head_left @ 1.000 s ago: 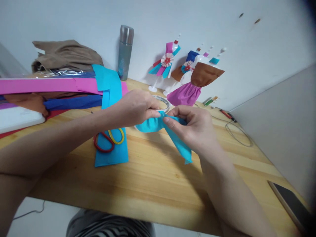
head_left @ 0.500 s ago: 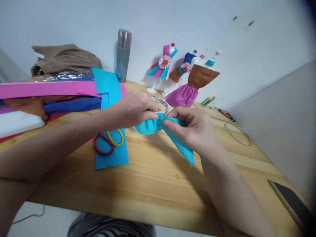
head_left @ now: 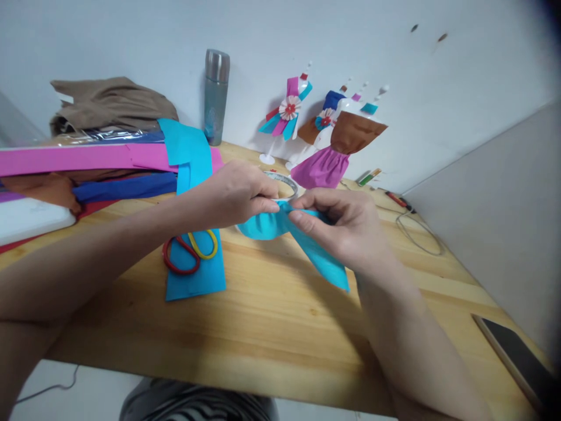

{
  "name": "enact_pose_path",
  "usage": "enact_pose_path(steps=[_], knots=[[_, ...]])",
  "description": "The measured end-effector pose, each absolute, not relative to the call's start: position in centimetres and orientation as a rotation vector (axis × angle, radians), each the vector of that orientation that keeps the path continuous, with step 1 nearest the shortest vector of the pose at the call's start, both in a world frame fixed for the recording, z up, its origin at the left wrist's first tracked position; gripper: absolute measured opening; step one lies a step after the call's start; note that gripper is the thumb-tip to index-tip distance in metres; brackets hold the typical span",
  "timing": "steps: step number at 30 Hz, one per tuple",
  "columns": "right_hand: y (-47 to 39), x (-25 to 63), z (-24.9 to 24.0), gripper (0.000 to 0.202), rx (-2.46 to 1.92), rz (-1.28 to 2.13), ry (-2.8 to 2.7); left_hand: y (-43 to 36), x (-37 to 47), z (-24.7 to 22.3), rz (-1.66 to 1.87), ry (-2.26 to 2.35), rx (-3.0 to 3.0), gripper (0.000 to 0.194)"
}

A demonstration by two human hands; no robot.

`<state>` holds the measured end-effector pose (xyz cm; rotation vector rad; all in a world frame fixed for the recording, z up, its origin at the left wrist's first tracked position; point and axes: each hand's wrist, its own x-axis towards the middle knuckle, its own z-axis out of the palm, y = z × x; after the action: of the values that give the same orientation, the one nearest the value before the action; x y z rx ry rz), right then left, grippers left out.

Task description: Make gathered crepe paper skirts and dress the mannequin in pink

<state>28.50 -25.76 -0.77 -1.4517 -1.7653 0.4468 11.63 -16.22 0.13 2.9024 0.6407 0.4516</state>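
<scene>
A light-blue strip of crepe paper or cloth [head_left: 318, 254] hangs between my hands, bunched into small folds where they meet. My left hand [head_left: 241, 193] pinches its gathered edge between thumb and forefinger. Close beside it, my right hand [head_left: 344, 225] pinches the same strip, and the loose end droops below it to the right. Just behind my fingertips lies a roll of tape [head_left: 289, 182], partly covered by the hands. Scissors with red and yellow handles [head_left: 182, 257] rest on a flat blue piece [head_left: 197, 283] left of the strip; my left forearm hides their blades.
Folded coloured sheets [head_left: 83, 158] and brown cloth [head_left: 114, 108] are piled at the left. A flask [head_left: 217, 96] stands by the wall, near small dressed figures on stands [head_left: 289, 111] and a brown-and-pink dress [head_left: 322, 166]. A phone [head_left: 512, 356] lies at the right, a cable [head_left: 414, 237] behind it.
The strip's loose end has swung slightly right and spread flatter. Both hands keep their pinch in nearly the same place. The whole view has shifted a little.
</scene>
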Motion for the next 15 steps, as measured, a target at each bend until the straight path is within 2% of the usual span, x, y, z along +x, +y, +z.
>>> enact_pose_path(steps=[15], knots=[[-25.53,28.22,-1.07,0.021,-1.546,0.284,-1.718,-15.77,11.56,-0.47,0.576,0.524,2.935,0.021]])
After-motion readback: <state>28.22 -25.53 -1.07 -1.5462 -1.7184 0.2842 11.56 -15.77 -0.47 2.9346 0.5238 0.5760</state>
